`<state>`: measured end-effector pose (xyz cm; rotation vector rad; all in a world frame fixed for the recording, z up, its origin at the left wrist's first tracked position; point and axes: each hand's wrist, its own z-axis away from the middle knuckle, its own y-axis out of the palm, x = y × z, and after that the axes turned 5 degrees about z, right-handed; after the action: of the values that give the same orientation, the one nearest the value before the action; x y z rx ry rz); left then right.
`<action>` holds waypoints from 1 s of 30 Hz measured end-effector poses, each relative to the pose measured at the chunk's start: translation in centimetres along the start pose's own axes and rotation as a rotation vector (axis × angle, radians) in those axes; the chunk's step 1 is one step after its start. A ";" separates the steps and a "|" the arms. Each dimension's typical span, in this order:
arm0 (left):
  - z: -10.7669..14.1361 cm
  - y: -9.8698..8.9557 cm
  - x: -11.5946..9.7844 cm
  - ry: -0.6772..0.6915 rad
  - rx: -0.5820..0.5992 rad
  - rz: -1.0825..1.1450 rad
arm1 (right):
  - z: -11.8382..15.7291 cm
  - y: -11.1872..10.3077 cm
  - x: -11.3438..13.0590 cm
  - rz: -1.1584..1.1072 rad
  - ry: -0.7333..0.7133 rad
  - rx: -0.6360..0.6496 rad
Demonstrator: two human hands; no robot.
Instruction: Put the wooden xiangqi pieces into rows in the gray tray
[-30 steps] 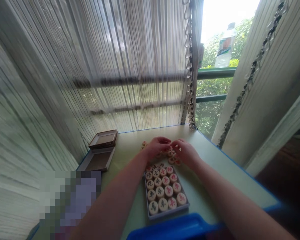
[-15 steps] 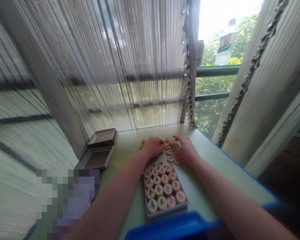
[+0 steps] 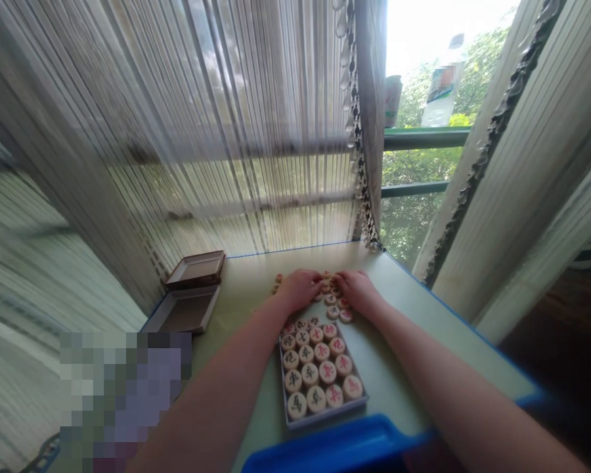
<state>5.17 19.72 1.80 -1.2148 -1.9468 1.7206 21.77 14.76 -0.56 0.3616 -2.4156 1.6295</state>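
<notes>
Round xiangqi pieces with red or black characters fill a shallow box [image 3: 324,415] in rows, with a few more at its far end. Beyond the box, loose pieces [image 3: 333,311] lie in a cluster on the table. My left hand [image 3: 303,288] rests at the cluster's left side, fingers curled down by the pieces; what they hold, if anything, is hidden. My right hand [image 3: 357,290] is at the right side, its bent fingers touching or beside pieces near the far end. A few pieces [image 3: 278,279] lie left of my left hand.
An open brown case [image 3: 197,268] and a shallow tray [image 3: 188,310] lie at the table's left edge. A blue plastic edge [image 3: 325,447] is nearest me. String curtains hang behind the table [image 3: 438,348]; a bottle [image 3: 440,95] and a can [image 3: 393,98] stand by the window.
My right hand has moved left and its fingers have closed in on the loose pieces. My left hand stays almost in place. The view has shifted slightly.
</notes>
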 end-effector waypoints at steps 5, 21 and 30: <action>0.0 0.0 0.4 -0.053 -0.029 0.036 | 0.1 -0.6 0.3 -0.037 0.039 -0.049; 0.1 -0.6 -0.8 -0.022 -0.171 0.265 | 1.3 -1.5 1.3 -0.331 0.044 -0.070; -0.5 -0.9 -1.7 -0.095 -0.108 0.742 | 1.6 -3.0 1.6 -0.554 0.123 -0.140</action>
<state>6.19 18.93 3.31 -2.1231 -1.7673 2.0275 21.17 12.00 1.98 0.7942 -2.0690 1.1946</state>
